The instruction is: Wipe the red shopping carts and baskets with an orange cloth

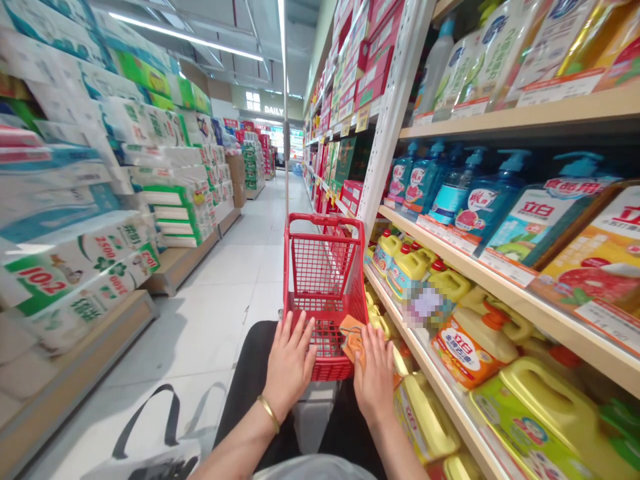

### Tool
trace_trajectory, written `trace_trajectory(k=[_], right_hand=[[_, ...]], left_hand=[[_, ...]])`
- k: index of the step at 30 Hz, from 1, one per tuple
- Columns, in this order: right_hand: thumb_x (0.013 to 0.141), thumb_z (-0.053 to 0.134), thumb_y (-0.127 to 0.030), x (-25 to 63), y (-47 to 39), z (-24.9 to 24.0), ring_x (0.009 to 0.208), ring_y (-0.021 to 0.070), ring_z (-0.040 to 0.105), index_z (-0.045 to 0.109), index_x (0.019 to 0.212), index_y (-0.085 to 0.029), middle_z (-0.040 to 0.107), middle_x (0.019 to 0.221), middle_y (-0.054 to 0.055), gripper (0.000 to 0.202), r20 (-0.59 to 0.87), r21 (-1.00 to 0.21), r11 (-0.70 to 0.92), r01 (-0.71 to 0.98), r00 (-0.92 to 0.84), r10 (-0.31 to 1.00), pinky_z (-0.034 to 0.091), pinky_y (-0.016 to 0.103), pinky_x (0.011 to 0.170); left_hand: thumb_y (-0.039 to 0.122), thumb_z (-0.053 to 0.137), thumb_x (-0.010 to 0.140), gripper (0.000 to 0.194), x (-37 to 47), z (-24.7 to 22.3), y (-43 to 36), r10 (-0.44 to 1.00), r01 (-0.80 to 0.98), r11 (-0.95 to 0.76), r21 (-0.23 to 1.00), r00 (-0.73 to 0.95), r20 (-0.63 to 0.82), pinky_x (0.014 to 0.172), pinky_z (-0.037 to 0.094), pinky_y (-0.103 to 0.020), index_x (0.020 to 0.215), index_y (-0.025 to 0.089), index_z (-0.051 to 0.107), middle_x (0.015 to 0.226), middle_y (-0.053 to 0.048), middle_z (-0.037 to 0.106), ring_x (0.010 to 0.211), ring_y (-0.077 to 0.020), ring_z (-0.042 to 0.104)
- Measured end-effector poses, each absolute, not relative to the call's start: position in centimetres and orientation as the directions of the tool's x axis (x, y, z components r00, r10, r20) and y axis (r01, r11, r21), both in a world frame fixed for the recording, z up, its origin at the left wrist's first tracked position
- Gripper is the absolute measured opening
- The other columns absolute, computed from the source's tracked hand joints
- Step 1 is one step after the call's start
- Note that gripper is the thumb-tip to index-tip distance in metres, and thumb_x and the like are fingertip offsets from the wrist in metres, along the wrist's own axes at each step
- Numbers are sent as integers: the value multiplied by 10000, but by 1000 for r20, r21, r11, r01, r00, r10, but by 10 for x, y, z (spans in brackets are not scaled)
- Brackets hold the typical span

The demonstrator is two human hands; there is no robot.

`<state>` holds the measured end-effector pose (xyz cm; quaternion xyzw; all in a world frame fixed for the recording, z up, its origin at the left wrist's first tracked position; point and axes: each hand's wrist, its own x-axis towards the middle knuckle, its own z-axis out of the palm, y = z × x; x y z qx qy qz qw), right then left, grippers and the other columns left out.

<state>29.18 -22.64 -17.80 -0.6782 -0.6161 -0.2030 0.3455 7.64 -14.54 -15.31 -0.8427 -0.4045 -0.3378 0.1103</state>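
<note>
A red shopping basket with grid walls stands in front of the person's knees. My left hand, with a gold bangle on the wrist, lies palm down at the basket's near left, its fingers spread and nothing held. At the near right of the basket is my right hand, palm down with its fingers stretched out. An orange cloth shows beside and partly beneath the right hand's fingers, lying over the basket's near right side.
On the right, close by, a shelf bears pump bottles and large yellow detergent jugs. Stacked tissue packs line the left. A white bag with dark handles stands on the floor at lower left. The tiled aisle runs ahead.
</note>
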Motion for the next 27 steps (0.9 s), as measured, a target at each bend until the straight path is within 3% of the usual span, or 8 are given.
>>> trace_trajectory(k=[4, 9, 17, 24, 27], right_hand=[[1060, 437, -242, 249, -218, -175, 1580, 312, 284, 208, 1676, -199, 410, 1655, 108, 658, 726, -145, 93, 985, 42, 686, 282, 587, 1259], [1047, 440, -191, 217, -217, -171, 1529, 255, 397, 261, 1662, -200, 486, 1610, 80, 640, 745, -68, 225, 972, -101, 660, 280, 494, 1286], [1089, 349, -260, 286, -230, -175, 1602, 304, 217, 166, 1683, -227, 363, 1681, 107, 623, 689, -255, -2, 967, 183, 701, 247, 621, 1262], [1043, 480, -206, 219, -219, -170, 1541, 254, 376, 315, 1646, -211, 499, 1601, 75, 625, 729, -65, 229, 971, -111, 676, 237, 496, 1306], [1065, 428, -211, 251, -227, -168, 1550, 254, 360, 237, 1668, -235, 463, 1627, 70, 633, 707, -105, 155, 982, -36, 706, 222, 525, 1304]], left_hand=[[305, 502, 1023, 572, 76, -154, -145, 611, 761, -643, 90, 438, 659, 1275, 297, -599, 1584, 217, 436, 1687, -52, 357, 1617, -332, 142], [301, 498, 1025, 575, 70, -154, -140, 614, 761, -643, 87, 444, 653, 1269, 319, -587, 1590, 226, 425, 1689, -50, 351, 1619, -323, 135], [294, 498, 1023, 594, 78, -153, -147, 618, 750, -653, 107, 447, 647, 1278, 289, -610, 1605, 235, 397, 1696, -52, 331, 1617, -330, 136], [307, 479, 1032, 599, 69, -154, -140, 617, 753, -650, 100, 446, 649, 1265, 311, -608, 1618, 250, 369, 1701, -51, 315, 1618, -327, 133], [303, 478, 1031, 597, 70, -154, -140, 615, 751, -653, 98, 451, 647, 1272, 297, -598, 1616, 245, 376, 1707, -49, 302, 1619, -327, 131]])
